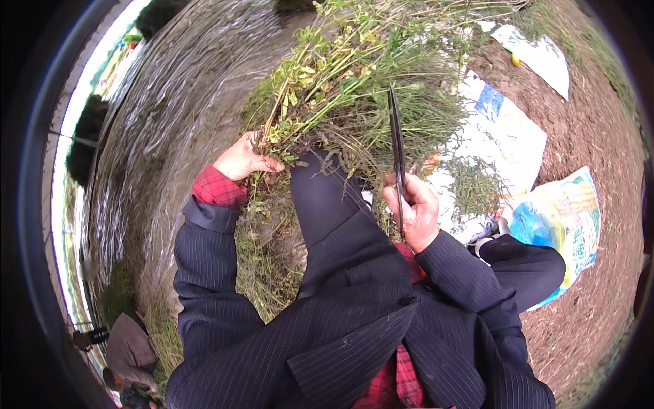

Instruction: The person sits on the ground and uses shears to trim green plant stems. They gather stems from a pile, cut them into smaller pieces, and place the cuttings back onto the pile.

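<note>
My left hand grips the lower stems of a bundle of green, partly yellowed plants at my bent knee. The stems fan up and to the right from it. Beyond the knee, my right hand holds a dark, long-bladed tool, seen nearly edge-on with its tip up; I cannot tell whether it is scissors or a knife. The blade stands beside finer green stalks. White sheeting with blue and orange print lies to the right, with cut greenery on it.
A printed plastic sack lies by my other leg. Bare brown soil spreads at the right, with a small yellow object beside another white sheet. Shiny film-covered ground is on the left. Another person bends down at the lower left.
</note>
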{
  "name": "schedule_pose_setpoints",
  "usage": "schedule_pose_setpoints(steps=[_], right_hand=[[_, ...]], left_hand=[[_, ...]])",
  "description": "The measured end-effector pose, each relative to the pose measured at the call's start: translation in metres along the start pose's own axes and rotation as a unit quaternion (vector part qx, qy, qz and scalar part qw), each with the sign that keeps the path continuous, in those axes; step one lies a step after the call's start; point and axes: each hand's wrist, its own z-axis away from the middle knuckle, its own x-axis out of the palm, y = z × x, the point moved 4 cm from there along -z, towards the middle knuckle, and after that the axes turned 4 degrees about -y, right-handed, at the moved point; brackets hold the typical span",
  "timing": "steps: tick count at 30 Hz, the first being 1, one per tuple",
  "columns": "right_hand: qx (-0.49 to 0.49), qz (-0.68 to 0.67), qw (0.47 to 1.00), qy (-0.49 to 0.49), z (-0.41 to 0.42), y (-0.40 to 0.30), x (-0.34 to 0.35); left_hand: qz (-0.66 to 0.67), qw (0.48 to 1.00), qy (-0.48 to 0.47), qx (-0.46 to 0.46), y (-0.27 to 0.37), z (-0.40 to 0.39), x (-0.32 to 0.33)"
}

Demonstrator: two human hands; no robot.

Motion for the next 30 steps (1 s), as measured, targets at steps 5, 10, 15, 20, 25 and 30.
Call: schedule_pose_setpoints(steps=[5,10,15,20,25,30], right_hand=[[0.047,-0.154,0.986,0.039,0.017,0.001,-0.041],[0.046,-0.182,0.975,0.122,0.012,0.003,-0.106],[0.106,-0.180,0.970,0.126,0.017,0.028,-0.135],[0.065,-0.143,0.983,0.092,0.001,0.021,-0.144],[0.012,-0.132,0.985,0.106,-0.017,0.009,-0.151],[0.042,-0.204,0.968,0.141,-0.019,0.006,-0.151]], left_hand=[[-0.093,0.995,-0.014,-0.022,0.018,-0.033,0.014],[-0.115,0.992,-0.059,0.004,0.048,-0.033,0.043],[-0.121,0.991,-0.057,-0.026,0.052,-0.045,0.064],[-0.125,0.989,-0.061,-0.050,0.045,-0.048,0.075],[-0.125,0.984,-0.117,-0.059,0.049,-0.057,0.081],[-0.141,0.979,-0.109,-0.094,0.061,-0.061,0.093]])
